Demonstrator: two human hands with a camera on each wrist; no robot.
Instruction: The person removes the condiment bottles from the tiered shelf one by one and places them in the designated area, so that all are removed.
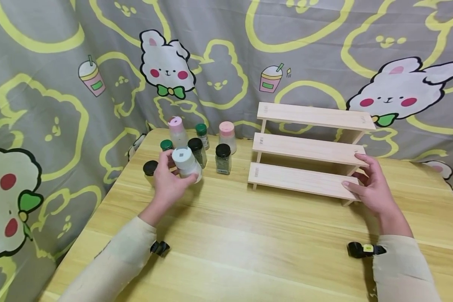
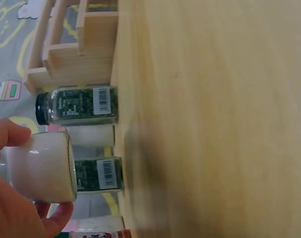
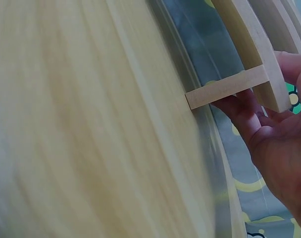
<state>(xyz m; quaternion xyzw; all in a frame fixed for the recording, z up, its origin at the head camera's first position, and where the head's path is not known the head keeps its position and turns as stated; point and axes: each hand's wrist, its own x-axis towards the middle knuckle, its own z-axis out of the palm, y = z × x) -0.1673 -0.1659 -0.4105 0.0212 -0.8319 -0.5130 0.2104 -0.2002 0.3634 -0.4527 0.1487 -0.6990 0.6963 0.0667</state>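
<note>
My left hand (image 1: 170,178) grips a clear jar with a white lid (image 1: 186,163), its contents white. In the left wrist view the white-filled jar (image 2: 41,166) is held above the table, in front of other jars. My right hand (image 1: 375,188) holds the right end of a three-tier wooden shelf (image 1: 305,180), thumb on the lowest board and fingers at the side. The right wrist view shows the fingers behind a leg of the shelf (image 3: 229,89). Just right of the left hand stands a black-capped jar of green herbs (image 1: 223,159).
Around the held jar stand a pink-capped jar (image 1: 227,136), a pale purple-capped jar (image 1: 178,132), a green-capped jar (image 1: 201,135), another green-capped jar (image 1: 166,145), a second black-capped herb jar (image 1: 197,151) and a dark-capped jar (image 1: 150,168). A patterned curtain (image 1: 219,67) hangs behind the wooden table (image 1: 241,243).
</note>
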